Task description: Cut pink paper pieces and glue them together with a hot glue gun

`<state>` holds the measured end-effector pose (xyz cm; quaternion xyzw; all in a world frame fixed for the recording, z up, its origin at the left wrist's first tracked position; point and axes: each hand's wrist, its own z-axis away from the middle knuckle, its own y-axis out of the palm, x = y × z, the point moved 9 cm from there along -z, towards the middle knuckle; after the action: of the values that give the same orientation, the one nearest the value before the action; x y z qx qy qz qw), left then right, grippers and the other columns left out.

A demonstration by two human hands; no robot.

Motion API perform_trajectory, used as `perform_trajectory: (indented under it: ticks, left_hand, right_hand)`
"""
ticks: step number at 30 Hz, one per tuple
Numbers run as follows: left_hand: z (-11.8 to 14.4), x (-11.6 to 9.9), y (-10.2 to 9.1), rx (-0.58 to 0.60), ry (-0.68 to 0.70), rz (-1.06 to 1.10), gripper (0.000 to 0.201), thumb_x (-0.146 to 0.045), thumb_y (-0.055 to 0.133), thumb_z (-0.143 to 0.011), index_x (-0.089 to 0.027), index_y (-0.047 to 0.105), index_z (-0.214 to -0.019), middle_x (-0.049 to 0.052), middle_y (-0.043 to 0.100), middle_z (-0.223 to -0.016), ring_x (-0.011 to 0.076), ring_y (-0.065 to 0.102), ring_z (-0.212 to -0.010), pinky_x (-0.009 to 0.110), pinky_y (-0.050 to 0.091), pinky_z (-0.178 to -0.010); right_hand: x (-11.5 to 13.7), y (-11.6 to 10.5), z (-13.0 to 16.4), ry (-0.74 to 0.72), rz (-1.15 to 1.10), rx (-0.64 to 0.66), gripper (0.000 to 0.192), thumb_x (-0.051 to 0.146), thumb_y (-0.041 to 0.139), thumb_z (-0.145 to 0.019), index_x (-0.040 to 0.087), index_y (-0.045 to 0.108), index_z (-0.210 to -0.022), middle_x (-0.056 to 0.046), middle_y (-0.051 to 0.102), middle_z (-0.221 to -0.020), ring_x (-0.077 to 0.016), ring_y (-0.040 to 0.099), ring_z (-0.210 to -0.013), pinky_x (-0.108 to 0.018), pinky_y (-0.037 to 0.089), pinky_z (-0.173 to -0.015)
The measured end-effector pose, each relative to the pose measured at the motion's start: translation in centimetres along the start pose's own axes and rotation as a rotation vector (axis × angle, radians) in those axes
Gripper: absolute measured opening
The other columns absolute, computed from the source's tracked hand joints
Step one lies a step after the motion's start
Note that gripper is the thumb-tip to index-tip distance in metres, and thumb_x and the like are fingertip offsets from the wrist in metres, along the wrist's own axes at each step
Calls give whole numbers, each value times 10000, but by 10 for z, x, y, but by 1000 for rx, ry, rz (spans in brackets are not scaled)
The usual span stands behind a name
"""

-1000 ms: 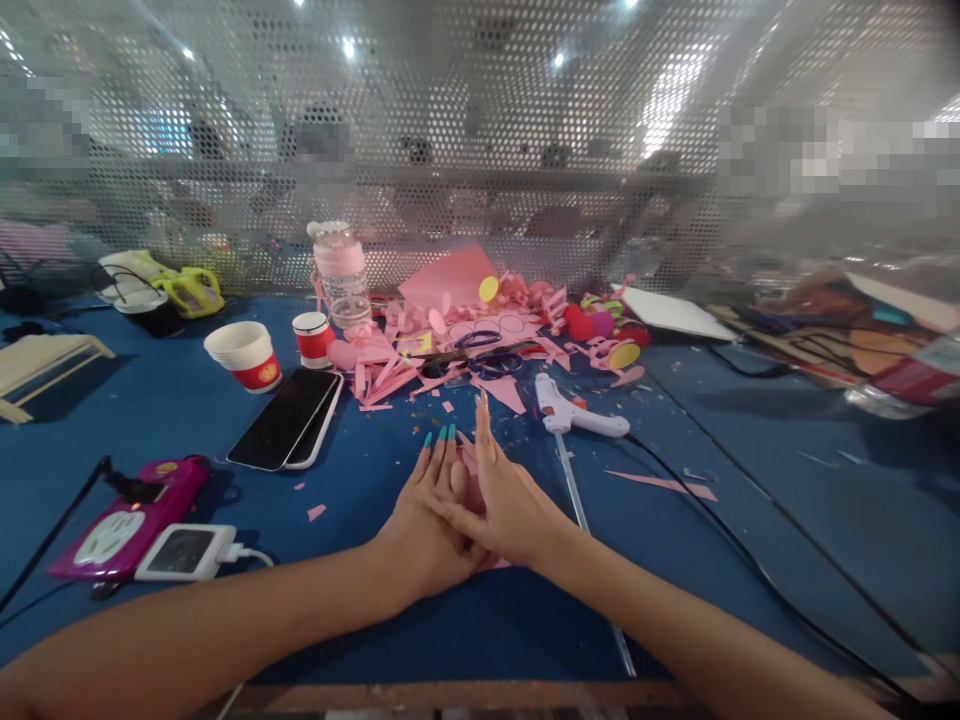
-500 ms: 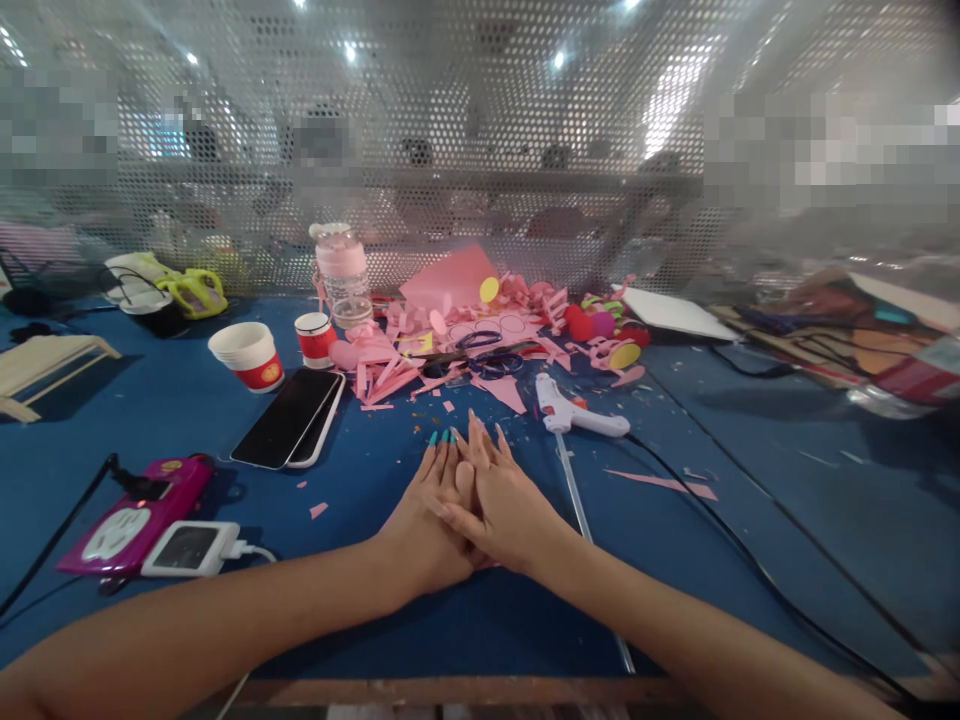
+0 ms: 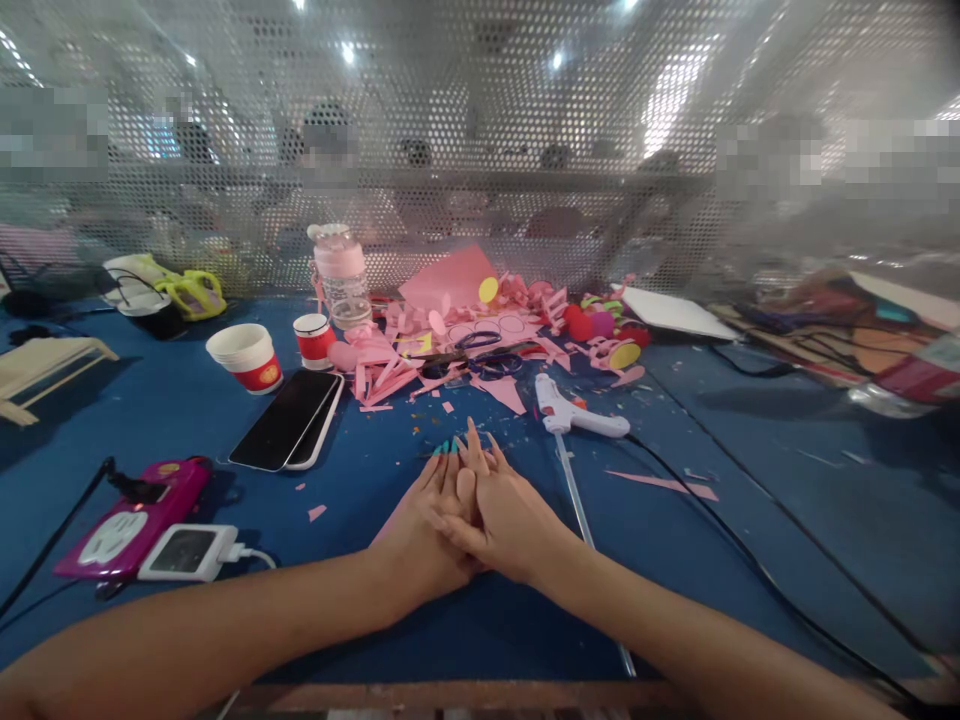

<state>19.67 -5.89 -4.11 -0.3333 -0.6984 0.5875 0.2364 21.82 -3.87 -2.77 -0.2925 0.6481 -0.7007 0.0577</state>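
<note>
Low over the blue table, my left hand (image 3: 421, 535) and my right hand (image 3: 521, 520) are pressed together. Teal nails show on the left fingers, which point away from me. The right hand lies partly across the left, its thumb folded over it. A thin pink edge shows along the left hand's outer side; anything between the palms is hidden. Right of the hands lies a white glue gun (image 3: 581, 412) with a clear glue stick (image 3: 576, 495) running toward the table's front edge. Beyond the fingers lie pink scraps (image 3: 382, 365) and scissors (image 3: 495, 365).
Two stacked phones (image 3: 289, 420), paper cups (image 3: 246, 357) and a bottle (image 3: 341, 275) stand to the left. A magenta power strip (image 3: 131, 520) carries a white charger (image 3: 189, 553). The glue gun's black cable (image 3: 739, 555) crosses the right side. Perforated metal mesh (image 3: 465, 215) stands behind.
My hands stay pressed together and have shifted only slightly. The right fingers have bent a little more over the left hand. Other things on the table stay in place.
</note>
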Motion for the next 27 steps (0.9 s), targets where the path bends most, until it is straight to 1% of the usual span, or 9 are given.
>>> perform_trajectory:
  ticks: [4,9,12,15,18,21,23,25,27]
  left_hand:
    - [-4,11,5,73,-88,65,864,-548,513,-746,-17,296,-1393,266,391,-1368,442,269,-1318,561,177,-1080]
    - [-10,23,3,81,-164,128,823,-473,476,-765,-14,252,-1409,248,246,-1472,399,138,-1379,555,110,-1103]
    - [-14,28,2,102,-161,129,818,-480,467,-771,-41,240,-1423,226,200,-1497,402,97,-1385,579,56,-1099]
    - [-15,29,1,139,-137,117,816,-511,477,-763,-93,261,-1430,194,200,-1507,414,70,-1384,603,16,-1086]
    - [-15,31,2,147,-148,107,841,-534,471,-769,-94,227,-1443,193,173,-1515,412,66,-1386,619,6,-1077]
    - [-14,32,3,148,-157,93,862,-547,475,-768,-91,207,-1449,193,172,-1515,419,53,-1385,631,-14,-1068]
    - [-14,31,2,144,-147,95,857,-567,468,-770,-108,217,-1448,185,195,-1511,424,54,-1383,632,-17,-1066]
    - [-14,31,0,153,-149,102,866,-580,465,-768,-114,207,-1451,194,190,-1510,430,58,-1380,641,-5,-1059]
    - [-15,31,0,180,-162,104,889,-580,480,-756,-107,196,-1453,211,170,-1510,441,55,-1377,656,9,-1048]
  right_hand:
    - [-1,1,-4,-63,15,-36,679,478,462,-847,-14,449,-1314,-256,357,-1420,-308,227,-1377,-485,167,-1134]
    - [-7,3,-14,-69,45,-22,737,484,430,-861,-39,347,-1373,-267,232,-1470,-318,136,-1397,-512,145,-1128]
    - [-10,2,-18,-56,65,-6,748,483,406,-874,-48,305,-1392,-272,210,-1474,-328,123,-1397,-520,130,-1127]
    - [-8,1,-20,-78,83,-21,697,480,361,-895,-6,333,-1394,-250,218,-1478,-325,115,-1399,-540,121,-1121]
    - [-8,0,-20,-80,95,-37,719,501,341,-897,3,294,-1413,-246,204,-1484,-326,101,-1401,-562,112,-1112]
    - [-10,0,-19,-69,83,-44,781,519,348,-889,-18,199,-1436,-267,190,-1481,-324,122,-1399,-564,123,-1110]
    - [-11,0,-18,-62,53,-60,832,517,366,-883,-24,89,-1451,-273,202,-1476,-313,149,-1396,-558,141,-1112]
    - [-12,-2,-17,-65,21,-91,865,498,380,-882,-11,-23,-1453,-266,218,-1474,-300,158,-1395,-555,160,-1113]
    - [-12,-3,-16,-63,-5,-117,872,481,389,-883,7,-71,-1453,-253,235,-1475,-297,163,-1394,-549,183,-1111]
